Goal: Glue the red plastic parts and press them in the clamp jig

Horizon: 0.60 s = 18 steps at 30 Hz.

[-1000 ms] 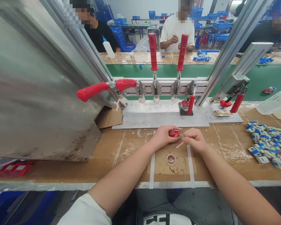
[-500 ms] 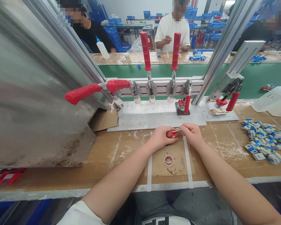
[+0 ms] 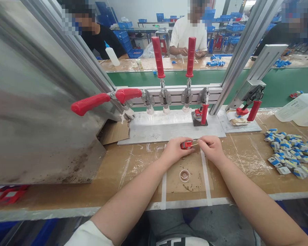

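Block (image 3: pixel 186 145), red, sits in the left hand (image 3: pixel 178 147), thumb and fingers closed around it; whether it rests on the bench (image 3: pixel 141 167) I cannot tell. Just beside it, the right hand (image 3: pixel 210 147) pinches a thin stick (image 3: pixel 195 144) between thumb and forefinger, pointing left at the block's right end; whether the tip touches is too small to see. Nearer the body, a small clear cup (image 3: pixel 180 175) stands between two strips of tape (image 3: pixel 164 191). Beyond the hands lies a metal plate (image 3: pixel 174 130), red-handled clamps (image 3: pixel 157 58) along its back. Well to the right, blue, white and yellow pieces (image 3: pixel 289 150) lie in a pile near a bottle (image 3: pixel 289 111). Across from here, a person in a white top (image 3: pixel 179 36) works at another bench (image 3: pixel 154 64)
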Each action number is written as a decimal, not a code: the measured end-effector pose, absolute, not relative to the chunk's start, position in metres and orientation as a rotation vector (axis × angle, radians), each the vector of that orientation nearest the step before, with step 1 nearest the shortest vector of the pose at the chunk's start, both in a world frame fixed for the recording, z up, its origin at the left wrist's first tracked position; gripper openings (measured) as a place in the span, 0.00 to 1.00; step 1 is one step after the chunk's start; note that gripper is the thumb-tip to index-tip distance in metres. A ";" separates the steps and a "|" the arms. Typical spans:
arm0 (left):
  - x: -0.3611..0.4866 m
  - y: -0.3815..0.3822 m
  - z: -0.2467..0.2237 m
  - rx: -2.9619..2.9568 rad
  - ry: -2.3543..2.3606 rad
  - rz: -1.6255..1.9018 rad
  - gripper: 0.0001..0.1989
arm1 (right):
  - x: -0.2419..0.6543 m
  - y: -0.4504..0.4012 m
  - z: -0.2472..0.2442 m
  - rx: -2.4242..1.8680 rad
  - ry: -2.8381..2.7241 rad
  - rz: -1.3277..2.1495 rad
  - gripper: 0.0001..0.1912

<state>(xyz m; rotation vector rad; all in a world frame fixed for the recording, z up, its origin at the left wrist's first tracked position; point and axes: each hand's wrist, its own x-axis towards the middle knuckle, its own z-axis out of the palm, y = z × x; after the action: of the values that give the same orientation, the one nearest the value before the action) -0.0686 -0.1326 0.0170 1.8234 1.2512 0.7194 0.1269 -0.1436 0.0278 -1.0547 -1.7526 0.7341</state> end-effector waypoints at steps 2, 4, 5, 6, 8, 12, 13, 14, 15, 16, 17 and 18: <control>-0.069 -0.132 0.016 1.815 1.233 0.751 0.19 | 0.125 -0.150 0.032 -0.904 -1.855 0.849 0.24; -0.069 -0.131 0.014 1.818 1.200 0.765 0.19 | 0.122 -0.157 0.035 -0.710 -2.047 1.005 0.25; -0.069 -0.131 0.013 1.825 1.182 0.766 0.19 | 0.120 -0.160 0.035 -0.623 -2.150 1.073 0.25; -0.069 -0.131 0.013 1.832 1.167 0.767 0.20 | 0.119 -0.162 0.034 -0.553 -2.239 1.124 0.25; -0.069 -0.130 0.012 1.838 1.158 0.771 0.20 | 0.115 -0.165 0.031 -0.480 -2.359 1.172 0.24; -0.069 -0.131 0.012 1.839 1.164 0.781 0.19 | 0.109 -0.167 0.025 -0.464 -2.438 1.225 0.22; -0.069 -0.131 0.013 1.841 1.164 0.783 0.19 | 0.109 -0.167 0.025 -0.462 -2.435 1.234 0.22; -0.069 -0.131 0.013 1.843 1.166 0.784 0.19 | 0.109 -0.167 0.026 -0.455 -2.426 1.242 0.22; -0.069 -0.131 0.013 1.845 1.168 0.787 0.19 | 0.110 -0.166 0.027 -0.447 -2.410 1.247 0.22; -0.069 -0.132 0.013 1.847 1.170 0.790 0.19 | 0.111 -0.166 0.028 -0.442 -2.382 1.247 0.22; -0.069 -0.131 0.012 1.850 1.170 0.792 0.19 | 0.113 -0.165 0.029 -0.447 -2.335 1.244 0.22; -0.069 -0.131 0.012 1.855 1.170 0.792 0.19 | 0.115 -0.163 0.029 -0.480 -2.261 1.234 0.23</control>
<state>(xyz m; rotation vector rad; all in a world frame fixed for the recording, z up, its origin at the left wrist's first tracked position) -0.0691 -0.1313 0.0122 1.8550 1.1696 0.7923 0.1152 -0.1632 0.0290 -0.4800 -2.2606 1.2341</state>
